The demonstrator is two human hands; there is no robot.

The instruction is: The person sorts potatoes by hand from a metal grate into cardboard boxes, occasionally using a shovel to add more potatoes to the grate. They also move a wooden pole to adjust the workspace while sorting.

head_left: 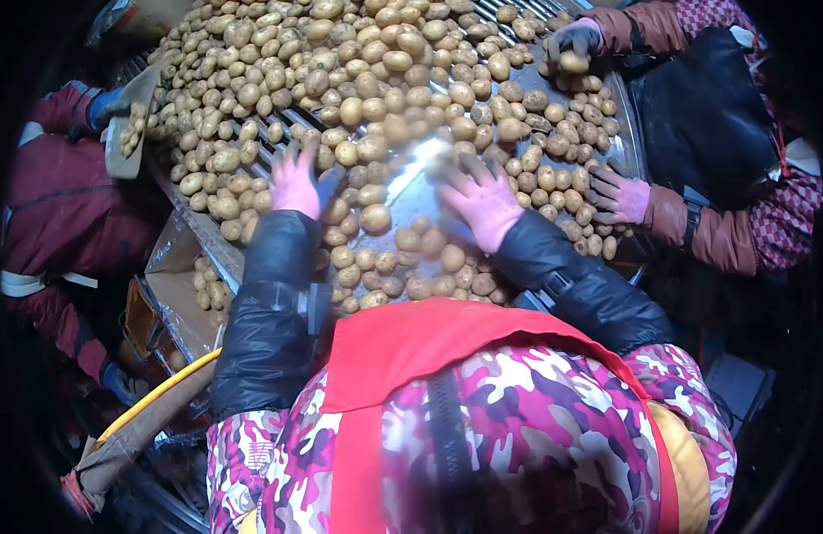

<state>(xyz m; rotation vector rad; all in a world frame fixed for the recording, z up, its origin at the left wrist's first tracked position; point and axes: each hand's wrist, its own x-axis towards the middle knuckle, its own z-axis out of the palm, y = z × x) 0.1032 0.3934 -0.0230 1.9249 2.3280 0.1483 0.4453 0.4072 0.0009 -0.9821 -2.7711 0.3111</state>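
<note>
Potatoes (374, 219) lie in a thick layer over a metal sorting table (409, 182). My left hand (297, 185), in a pink glove with dark fingers, rests among the potatoes at the table's left part, fingers stretched out and apart. Its fingertips touch potatoes beside the metal bars. My right hand (484, 203), gloved alike, lies over the bare shiny patch with its fingers spread. Several potatoes in front of it and between my hands are smeared by motion. Neither hand is closed around a potato.
At right a co-worker's gloved hand (575, 48) holds a potato; their other hand (620, 196) rests by the potatoes. At left another person's blue glove (107, 109) holds a scoop-like plate (132, 125). Below stands a box (182, 307) near a yellow-edged tube (162, 390).
</note>
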